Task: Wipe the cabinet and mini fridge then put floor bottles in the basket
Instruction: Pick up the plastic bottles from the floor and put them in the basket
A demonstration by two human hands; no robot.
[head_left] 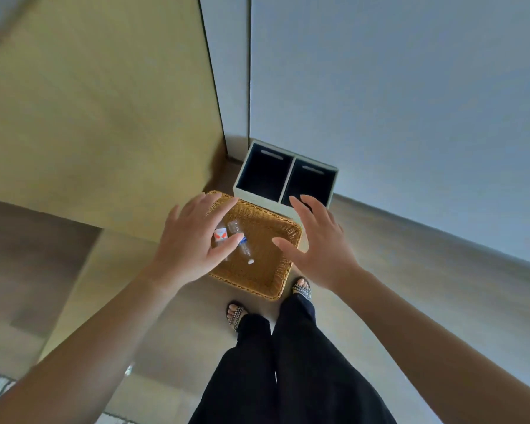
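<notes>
Nothing is being gripped: both hands are being held spread and empty above the basket (283, 240), fingers apart. By clock-face, with the basket's middle as the centre, the left hand (190, 243) is being held at nine o'clock, over the basket's left rim, and the right hand (315, 243) at three o'clock, over its right side.

Two clear plastic bottles are lying inside the basket, near its left half. One bottle (241, 241) is showing a white cap at its lower end and a small blue label; the second bottle (220, 235), partly hidden behind the left fingers, is carrying a red-and-white label. No lettering on either label is being resolved, so no brand can be named.

The basket is standing on the floor (410, 270), with a pale two-compartment bin (285, 179) touching or just beside it at twelve o'clock. A yellow-green panel (104, 117) is rising at ten o'clock, and a grey wall (380, 87) at one o'clock. The person's sandalled feet are being seen at six o'clock.

As a judgement, the bottle step is looking finished or nearly so: no other bottle is being seen on the visible floor. Whether the cabinet and mini fridge are wiped cannot be told; no cloth is in view.
</notes>
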